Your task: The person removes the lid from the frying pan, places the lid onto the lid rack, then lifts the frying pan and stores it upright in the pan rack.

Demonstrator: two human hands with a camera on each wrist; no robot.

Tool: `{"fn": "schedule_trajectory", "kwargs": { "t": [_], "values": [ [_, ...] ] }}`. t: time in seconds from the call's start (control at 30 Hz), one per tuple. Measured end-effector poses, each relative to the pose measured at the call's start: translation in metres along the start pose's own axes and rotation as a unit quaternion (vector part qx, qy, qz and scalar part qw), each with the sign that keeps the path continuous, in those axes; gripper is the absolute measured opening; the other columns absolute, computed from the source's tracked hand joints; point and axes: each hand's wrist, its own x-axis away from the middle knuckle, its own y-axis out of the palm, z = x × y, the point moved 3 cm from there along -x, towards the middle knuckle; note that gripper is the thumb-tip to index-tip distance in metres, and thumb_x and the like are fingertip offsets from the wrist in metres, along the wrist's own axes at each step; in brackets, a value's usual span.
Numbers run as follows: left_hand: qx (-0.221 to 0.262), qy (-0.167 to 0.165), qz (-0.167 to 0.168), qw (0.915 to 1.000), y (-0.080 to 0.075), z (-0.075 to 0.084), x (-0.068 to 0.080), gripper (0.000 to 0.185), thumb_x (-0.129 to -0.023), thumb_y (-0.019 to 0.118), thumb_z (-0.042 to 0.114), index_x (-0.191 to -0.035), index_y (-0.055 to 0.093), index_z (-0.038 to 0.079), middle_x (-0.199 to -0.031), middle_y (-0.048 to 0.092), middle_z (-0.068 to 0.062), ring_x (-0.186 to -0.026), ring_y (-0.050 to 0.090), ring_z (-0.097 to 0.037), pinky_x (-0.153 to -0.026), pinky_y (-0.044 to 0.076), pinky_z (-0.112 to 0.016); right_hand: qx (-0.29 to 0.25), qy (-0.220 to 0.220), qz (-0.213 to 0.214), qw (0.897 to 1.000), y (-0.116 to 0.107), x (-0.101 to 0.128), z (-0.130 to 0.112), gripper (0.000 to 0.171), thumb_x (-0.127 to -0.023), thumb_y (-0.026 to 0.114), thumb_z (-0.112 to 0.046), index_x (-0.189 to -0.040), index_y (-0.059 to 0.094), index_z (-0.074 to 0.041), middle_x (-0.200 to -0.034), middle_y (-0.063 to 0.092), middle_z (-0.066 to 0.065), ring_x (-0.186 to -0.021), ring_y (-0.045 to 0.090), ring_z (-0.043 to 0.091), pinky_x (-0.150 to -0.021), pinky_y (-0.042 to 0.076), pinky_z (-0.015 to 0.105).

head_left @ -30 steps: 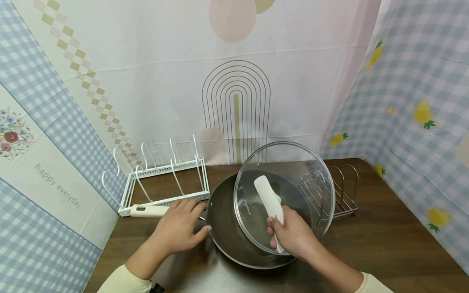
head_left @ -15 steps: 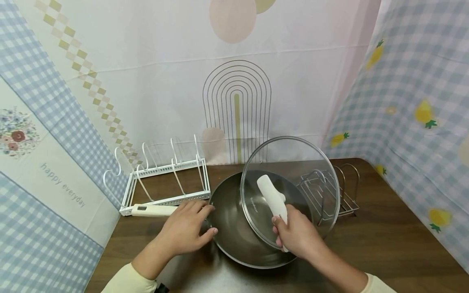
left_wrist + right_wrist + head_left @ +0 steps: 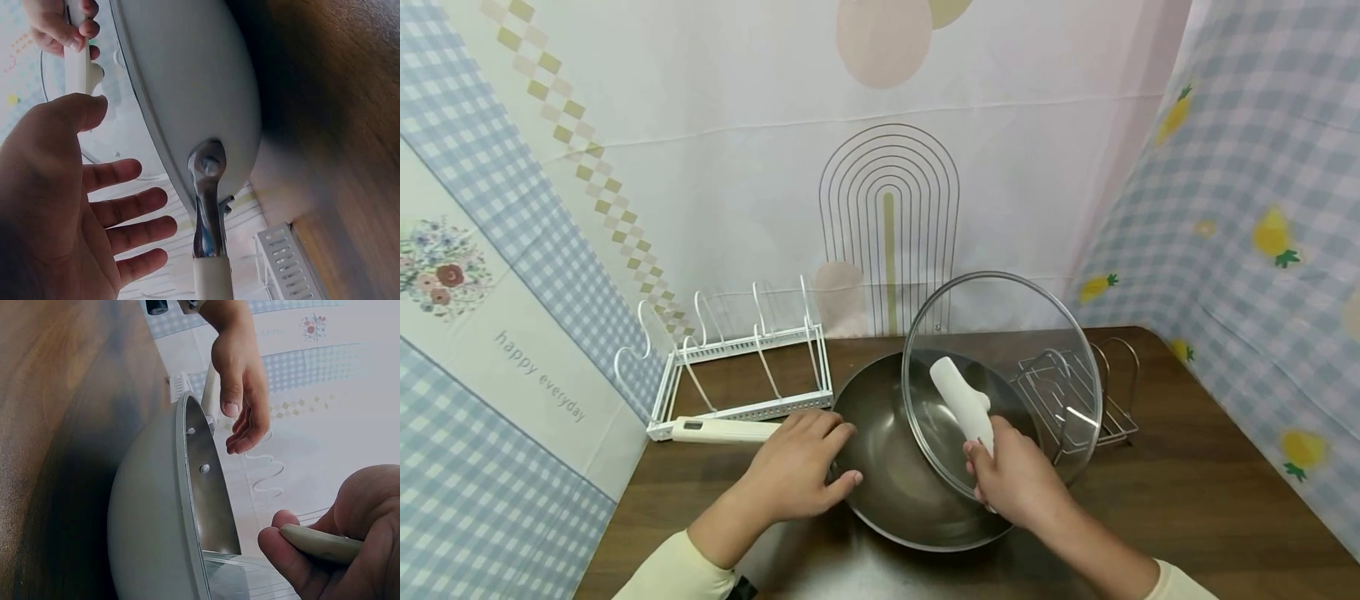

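Glass lid tilted, white handle gripped by right hand; left hand relaxed.

The dark brown wooden table carries a white wire dish rack at its back left, a round steel wok centrally, and a chrome wire rack at the back right.

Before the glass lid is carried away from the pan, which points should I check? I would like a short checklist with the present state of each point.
1. Right hand has a firm grip on the white handle of the round glass lid: ok.
2. Lid is lifted off the grey metal pan: ok, tilted.
3. Left hand steadies the pan: cannot tell; its fingers are open near the rim.
4. Silver wire rack has free slots: ok.
5. Pan rests on the brown wooden table: ok.
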Motion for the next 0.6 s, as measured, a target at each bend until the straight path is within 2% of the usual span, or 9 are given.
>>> {"fn": "schedule_trajectory", "kwargs": {
  "t": [0.23,0.6],
  "values": [
    [-0.003,0.012,-0.01,0.9999,0.0014,0.0061,-0.0037,0.057,-0.092,0.063,0.056,-0.128,0.066,0.011,-0.122,0.062,-0.005,-0.119,0.057,-0.029,-0.107,0.041,-0.048,0.011,0.006,-0.002,1.0,-0.002,-0.0002,0.0024,0.007,-0.102,0.057,-0.01,-0.104,0.054,-0.003,-0.073,0.06,0.004,-0.049,0.059,0.015,-0.042,0.05,0.031],
    [-0.001,0.026,-0.01,0.9996,0.0033,0.0103,-0.0066,0.057,-0.092,0.064,0.055,-0.129,0.065,0.011,-0.122,0.062,-0.005,-0.119,0.057,-0.028,-0.106,0.041,-0.048,0.083,-0.03,0.01,0.996,-0.0088,0.0,0.0037,0.012,-0.103,0.057,-0.014,-0.108,0.053,-0.004,-0.073,0.06,-0.001,-0.052,0.059,0.011,-0.05,0.048,0.031]
  ]
}}
